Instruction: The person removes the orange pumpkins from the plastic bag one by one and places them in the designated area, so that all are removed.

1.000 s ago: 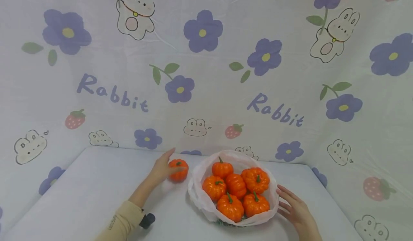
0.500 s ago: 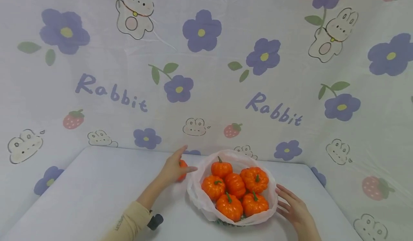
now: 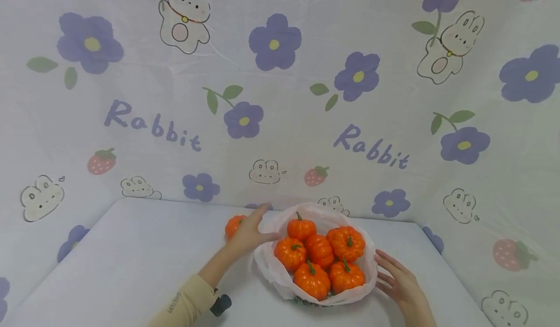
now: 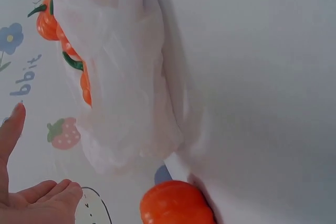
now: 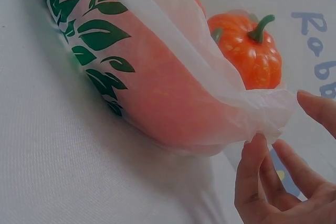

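A translucent white plastic bag (image 3: pixel 273 273), its mouth spread wide, holds several small orange pumpkins (image 3: pixel 311 281) with green stems. Dark green leaf shapes (image 5: pixel 105 35) show low on its side in the right wrist view. My left hand (image 3: pixel 249 234) reaches over the table at the bag's left rim, thumb and fingers spread and holding nothing. Behind that hand sits a lone pumpkin (image 3: pixel 233 226), partly hidden by it; the left wrist view shows this pumpkin (image 4: pixel 176 205) at its bottom edge. My right hand (image 3: pixel 402 285) touches the bag's right rim with its fingertips (image 5: pixel 257 142).
The white table (image 3: pixel 131 249) runs back to a hanging cloth (image 3: pixel 280 89) printed with rabbits, flowers and strawberries. A small black device (image 3: pixel 220 305) is at my left wrist, below the beige sleeve (image 3: pixel 192 298).
My left hand has moved right, past the lone pumpkin to the bag's left rim. That pumpkin was in front of the hand and is now behind it. The right hand and bag stay put.
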A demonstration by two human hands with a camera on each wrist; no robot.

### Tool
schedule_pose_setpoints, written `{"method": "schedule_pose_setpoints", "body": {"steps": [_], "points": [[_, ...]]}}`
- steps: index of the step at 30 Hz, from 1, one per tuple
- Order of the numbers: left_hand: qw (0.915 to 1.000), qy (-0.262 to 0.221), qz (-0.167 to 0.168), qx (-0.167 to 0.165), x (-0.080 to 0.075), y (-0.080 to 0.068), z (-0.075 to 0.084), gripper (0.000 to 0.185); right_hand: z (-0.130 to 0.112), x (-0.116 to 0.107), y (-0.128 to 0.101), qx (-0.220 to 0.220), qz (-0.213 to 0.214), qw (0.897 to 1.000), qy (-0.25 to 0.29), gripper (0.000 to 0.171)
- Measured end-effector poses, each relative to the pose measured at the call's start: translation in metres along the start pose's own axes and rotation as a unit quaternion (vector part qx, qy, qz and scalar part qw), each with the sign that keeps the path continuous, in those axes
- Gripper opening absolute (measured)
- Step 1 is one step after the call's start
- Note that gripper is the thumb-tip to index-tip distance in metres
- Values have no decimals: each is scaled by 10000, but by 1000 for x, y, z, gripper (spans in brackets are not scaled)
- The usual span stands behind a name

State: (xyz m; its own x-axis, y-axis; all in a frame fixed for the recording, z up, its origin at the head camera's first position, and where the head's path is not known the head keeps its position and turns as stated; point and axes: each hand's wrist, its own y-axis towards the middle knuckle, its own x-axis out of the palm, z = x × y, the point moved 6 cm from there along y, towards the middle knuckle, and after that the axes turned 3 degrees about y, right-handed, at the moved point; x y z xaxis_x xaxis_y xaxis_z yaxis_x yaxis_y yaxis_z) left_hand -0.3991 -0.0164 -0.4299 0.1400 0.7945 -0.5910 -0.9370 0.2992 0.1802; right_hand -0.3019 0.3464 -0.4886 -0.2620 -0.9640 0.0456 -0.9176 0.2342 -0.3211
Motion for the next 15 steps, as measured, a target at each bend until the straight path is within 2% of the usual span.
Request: {"method": "schedule_pose_setpoints", "body": {"steps": [5,10,15], "points": [[9993,-321,-139,154,8,-4,10,84,1,-1,1,-39,10,10000,50,73],[9976,-611,-271,182,19,-5,17,85,1,0,3,-24,-17,10000,40,83],[9948,-845,-439,358,31,-5,22,89,2,1,4,16,-58,9999,83,83]]}}
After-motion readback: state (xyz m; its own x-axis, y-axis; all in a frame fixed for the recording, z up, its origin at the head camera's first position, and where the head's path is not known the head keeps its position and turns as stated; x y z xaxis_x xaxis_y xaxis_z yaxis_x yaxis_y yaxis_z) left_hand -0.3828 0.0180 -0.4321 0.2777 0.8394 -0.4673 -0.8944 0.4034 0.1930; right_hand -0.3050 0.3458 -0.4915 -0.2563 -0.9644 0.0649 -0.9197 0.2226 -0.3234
